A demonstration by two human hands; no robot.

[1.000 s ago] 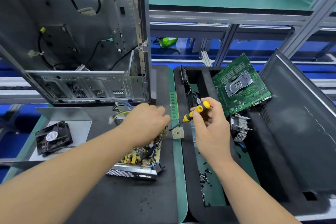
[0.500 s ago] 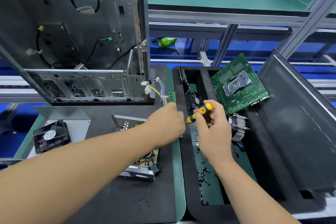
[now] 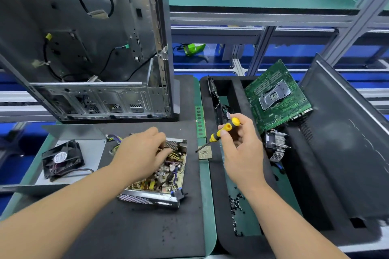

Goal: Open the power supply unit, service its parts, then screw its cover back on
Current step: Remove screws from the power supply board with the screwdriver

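Yellow screwdriver (image 3: 223, 131) gripped in your right hand (image 3: 242, 153); left hand (image 3: 140, 153) fingers curl into the open power supply (image 3: 160, 174) wires, mat centre.

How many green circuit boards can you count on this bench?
2: the large motherboard leaning in the right tray, and the narrow memory stick lying between the two mats. Others may be hidden.

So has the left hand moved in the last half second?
Yes. The left hand pulled back leftward from near the green memory stick and now rests over the open power supply.
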